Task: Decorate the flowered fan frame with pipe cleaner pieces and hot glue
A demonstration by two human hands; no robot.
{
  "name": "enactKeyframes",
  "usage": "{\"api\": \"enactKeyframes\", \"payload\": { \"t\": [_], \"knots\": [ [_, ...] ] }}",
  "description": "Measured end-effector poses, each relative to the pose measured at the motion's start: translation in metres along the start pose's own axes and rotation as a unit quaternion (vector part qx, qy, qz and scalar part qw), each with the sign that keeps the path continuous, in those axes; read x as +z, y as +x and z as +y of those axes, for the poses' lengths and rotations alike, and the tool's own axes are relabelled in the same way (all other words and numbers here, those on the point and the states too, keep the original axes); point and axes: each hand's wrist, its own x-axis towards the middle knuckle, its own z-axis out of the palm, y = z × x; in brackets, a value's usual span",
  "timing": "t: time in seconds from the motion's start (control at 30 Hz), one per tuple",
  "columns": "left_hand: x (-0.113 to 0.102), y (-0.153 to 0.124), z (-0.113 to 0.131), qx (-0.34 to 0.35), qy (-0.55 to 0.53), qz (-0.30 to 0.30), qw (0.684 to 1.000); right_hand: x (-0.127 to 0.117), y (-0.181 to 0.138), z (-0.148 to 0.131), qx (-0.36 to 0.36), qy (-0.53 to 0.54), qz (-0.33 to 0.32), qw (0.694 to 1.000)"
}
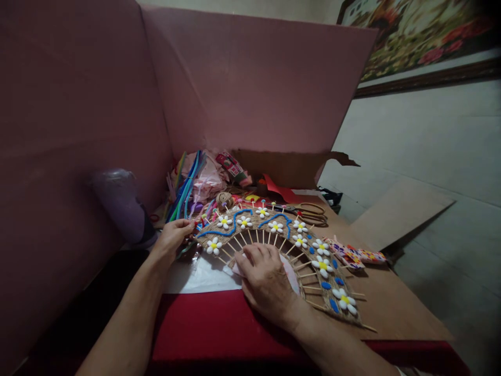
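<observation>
A fan-shaped craft piece (250,230) of wooden sticks and brown twine tilts up from the table in front of me. White clay flowers with yellow centres, wavy blue lines and blue oval dots cover its band. Small coloured beads cap several stick ends along the upper left rim; stick ends on the right are bare. My left hand (174,240) pinches at the fan's far left tip, where a bit of red shows by the fingertips. Curled over the pale pink inner part of the fan, my right hand (268,282) grips it; its fingertips are partly hidden.
Behind the fan lie a twine ball (224,200), scissors (309,211), blue pipe cleaners (188,188) and crumpled pink wrapping (207,177). Patterned cloth (348,254) rests on brown cardboard (395,308) at right. A purple bag (121,203) stands left; pink panels (250,78) rise behind.
</observation>
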Motion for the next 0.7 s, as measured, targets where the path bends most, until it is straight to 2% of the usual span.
{"api": "enactKeyframes", "payload": {
  "t": [0.7],
  "knots": [
    [0.0011, -0.0013, 0.0020, 0.003, 0.002, 0.001, 1.000, 0.0004, 0.0013, -0.0011, -0.001, -0.015, 0.013, 1.000]
  ]
}}
